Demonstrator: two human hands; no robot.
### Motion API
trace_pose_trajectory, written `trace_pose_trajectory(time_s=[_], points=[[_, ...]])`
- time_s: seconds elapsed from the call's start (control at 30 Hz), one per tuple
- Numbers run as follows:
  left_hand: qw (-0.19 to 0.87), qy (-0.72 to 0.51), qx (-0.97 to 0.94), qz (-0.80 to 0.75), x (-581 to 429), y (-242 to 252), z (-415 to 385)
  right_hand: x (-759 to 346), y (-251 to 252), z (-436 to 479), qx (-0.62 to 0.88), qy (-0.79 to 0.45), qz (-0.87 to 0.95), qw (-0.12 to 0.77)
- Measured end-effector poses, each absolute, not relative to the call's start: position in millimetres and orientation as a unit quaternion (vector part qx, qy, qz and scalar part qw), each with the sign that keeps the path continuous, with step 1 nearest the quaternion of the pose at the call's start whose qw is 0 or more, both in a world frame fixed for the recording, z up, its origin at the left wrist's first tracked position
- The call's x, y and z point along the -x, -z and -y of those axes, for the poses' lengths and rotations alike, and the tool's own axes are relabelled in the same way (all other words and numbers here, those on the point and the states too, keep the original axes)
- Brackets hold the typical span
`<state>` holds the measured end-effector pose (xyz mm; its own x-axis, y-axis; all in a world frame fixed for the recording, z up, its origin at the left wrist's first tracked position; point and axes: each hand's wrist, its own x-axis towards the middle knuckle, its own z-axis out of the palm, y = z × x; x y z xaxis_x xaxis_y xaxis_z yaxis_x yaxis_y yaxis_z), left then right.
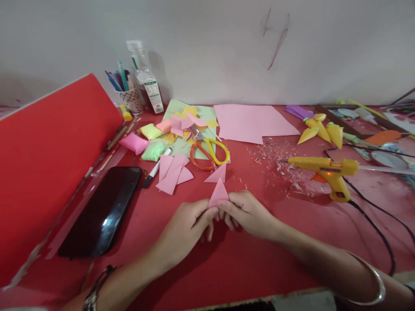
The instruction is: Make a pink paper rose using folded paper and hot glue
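Between my two hands is a pink paper piece (219, 193), its pointed tip facing away from me. My left hand (194, 218) pinches its lower left edge with thumb and fingers. On the other side, my right hand (246, 212) grips the lower right edge, the thumbs close together. My fingers hide the paper's bottom part. Just beyond the tip lies a loose pink paper triangle (218, 174). Scissors (210, 155) with one orange and one yellow handle rest behind it. More cut pink paper pieces (173, 172) lie in a small heap to the left.
A yellow hot glue gun (324, 168) with a lit orange light lies right, its cord trailing forward. Yellow paper cones (319, 129) sit behind it. A black phone (102, 211) and marker (157, 167) lie left. Pink sheet (253, 123), bottle (149, 86) and pen cup (129, 100) are along the wall.
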<state>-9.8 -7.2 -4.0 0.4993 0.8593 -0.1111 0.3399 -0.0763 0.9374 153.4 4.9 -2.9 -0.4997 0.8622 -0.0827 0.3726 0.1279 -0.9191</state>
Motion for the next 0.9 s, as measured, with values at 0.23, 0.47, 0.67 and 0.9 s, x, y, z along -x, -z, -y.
trace_pose_trajectory(time_s=[0.23, 0.47, 0.67, 0.9], points=[[0.652, -0.212, -0.599, -0.414, 13.8, 2.6, 4.5, -154.8, -0.3, -4.2, 0.406, -0.532, 0.704, 0.238], [0.625, -0.184, -0.63, -0.423, 17.4, 0.8, 5.0, -154.9, 1.0, -4.5, 0.395, -0.512, 0.719, 0.255], [0.532, -0.165, -0.732, -0.392, 15.1, 3.0, 5.2, -157.6, -0.9, -6.4, 0.418, -0.409, 0.752, 0.303], [0.449, -0.209, -0.762, -0.417, 12.1, 3.5, 7.0, -155.5, -0.4, -5.1, 0.392, -0.367, 0.787, 0.303]])
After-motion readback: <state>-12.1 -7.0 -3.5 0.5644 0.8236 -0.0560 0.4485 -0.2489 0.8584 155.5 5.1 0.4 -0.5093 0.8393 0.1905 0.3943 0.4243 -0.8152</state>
